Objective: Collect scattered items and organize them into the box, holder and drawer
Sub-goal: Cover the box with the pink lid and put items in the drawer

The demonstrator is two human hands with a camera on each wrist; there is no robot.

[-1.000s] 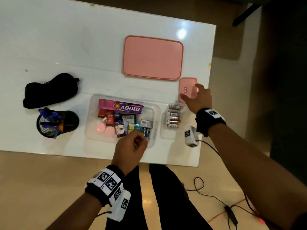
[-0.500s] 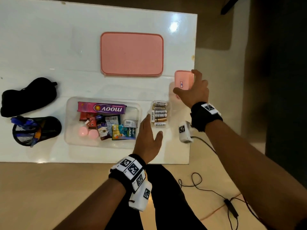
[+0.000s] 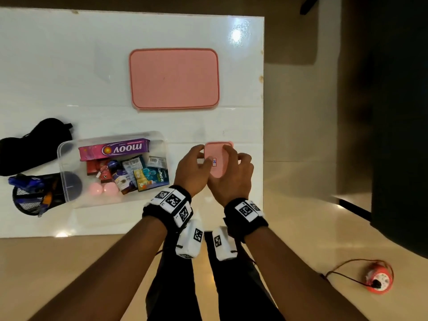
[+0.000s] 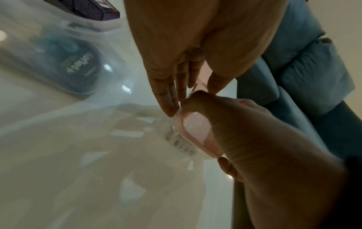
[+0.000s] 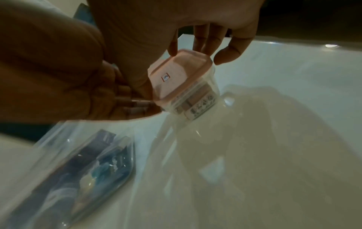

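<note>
Head view: near the desk's right edge, both hands [image 3: 193, 169] [image 3: 231, 176] clasp the small box [image 3: 217, 158], pressing its pink lid [image 5: 176, 72] shut, probably; next, an even push.

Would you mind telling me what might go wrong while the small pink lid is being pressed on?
1. The small box sits near the table edge; a hard push might slide it off.
2. Both hands cover the small pink lid, so it may seat unevenly over the batteries.
</note>
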